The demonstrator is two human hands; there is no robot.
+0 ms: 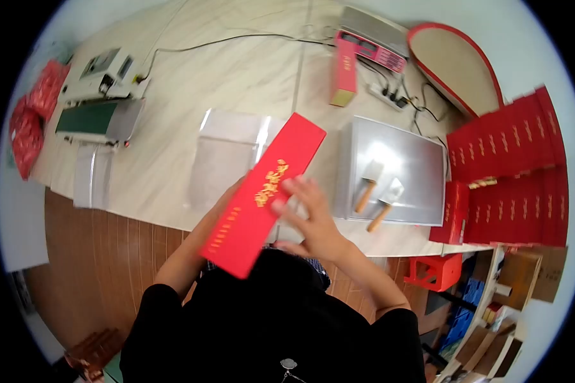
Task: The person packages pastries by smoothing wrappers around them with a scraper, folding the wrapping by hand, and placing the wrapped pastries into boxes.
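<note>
A long red gift box (265,191) with gold lettering is held up in front of my body, tilted over the table's front edge. My left hand (237,186) grips it from behind on its left side; most of those fingers are hidden by the box. Slightly blurred, my right hand (308,214) has its fingers spread, with the fingertips at the box's right side over the lettering. Flat on the table behind the box lie clear plastic bags (220,156).
A metal tray (399,153) right of centre carries two wooden-handled scrapers (380,207). Behind it are another red box (344,73), a pink scale (372,51) and a power strip (388,97) with cables. Red boxes (505,140) stand far right; a sealing machine (99,96) stands left.
</note>
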